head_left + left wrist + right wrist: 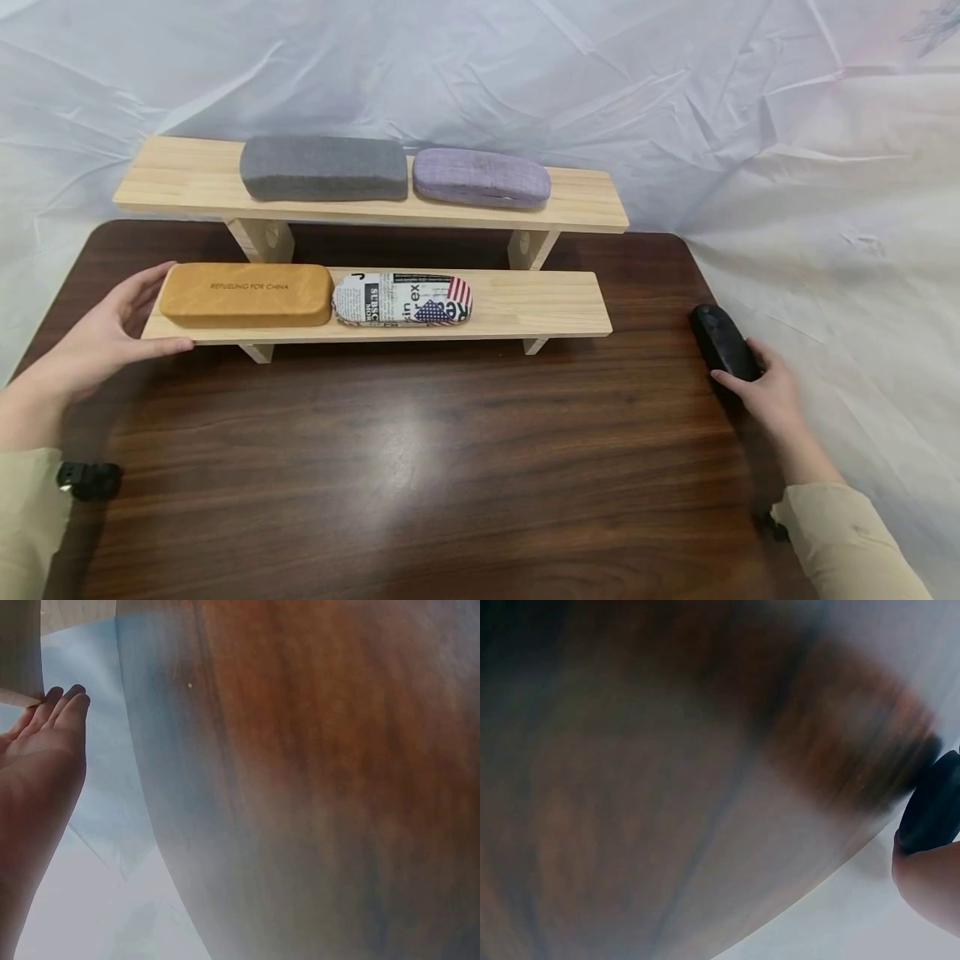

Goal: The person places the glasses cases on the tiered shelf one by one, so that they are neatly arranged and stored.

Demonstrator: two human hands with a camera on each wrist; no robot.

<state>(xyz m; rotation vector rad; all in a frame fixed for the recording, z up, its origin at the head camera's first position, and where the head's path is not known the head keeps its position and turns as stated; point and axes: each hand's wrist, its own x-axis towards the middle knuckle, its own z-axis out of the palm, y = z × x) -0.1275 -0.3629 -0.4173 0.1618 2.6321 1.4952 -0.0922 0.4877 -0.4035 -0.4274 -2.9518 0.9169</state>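
Note:
My left hand grips the left end of the lower wooden shelf, thumb along the front edge and fingers behind. Right beside those fingers lies an orange-yellow glasses case with lettering on its lid. A newspaper-print glasses case sits just right of it on the same board. Over at the table's right edge, my right hand holds a black glasses case by its near end, tilted away. In the right wrist view only the thumb and part of the black case show.
The upper shelf carries a grey glasses case and a purple glasses case. Both boards stand on wooden supports at the back of a dark brown table. White sheeting hangs behind and at the sides.

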